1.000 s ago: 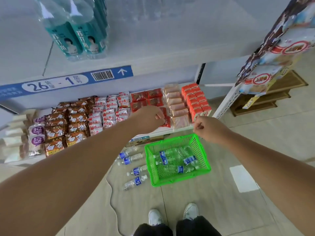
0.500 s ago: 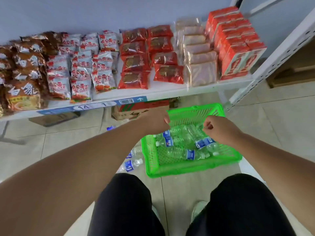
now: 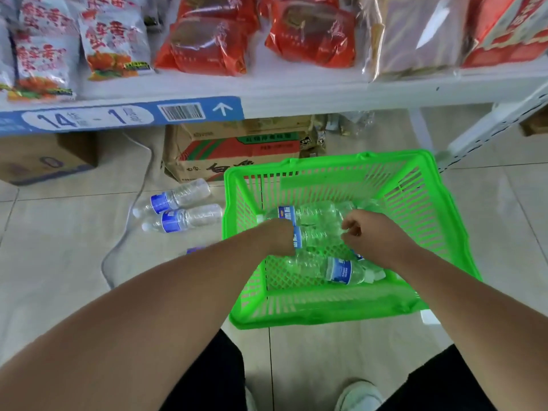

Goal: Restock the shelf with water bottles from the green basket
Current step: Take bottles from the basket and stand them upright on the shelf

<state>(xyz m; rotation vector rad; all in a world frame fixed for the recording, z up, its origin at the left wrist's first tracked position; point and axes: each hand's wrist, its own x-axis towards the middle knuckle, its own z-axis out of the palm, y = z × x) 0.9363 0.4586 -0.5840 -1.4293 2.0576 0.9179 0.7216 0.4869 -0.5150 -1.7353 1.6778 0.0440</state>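
A green basket stands on the tiled floor below the shelf, with several clear water bottles lying in it. My left hand reaches in and closes over the neck end of a blue-labelled water bottle; its fingers are hidden under the hand. My right hand hovers over the same pile with fingers curled, and whether it holds a bottle is unclear. Another bottle lies at the basket's near side.
Two bottles lie on the floor left of the basket. Under the shelf sit a cardboard box and another box. A white cable snakes across the tiles. Snack packs fill the shelf; its upright stands at right.
I have crouched down and the view has dropped from the upper shelves to the basket. Both hands have moved down from above the basket into it, among the bottles.
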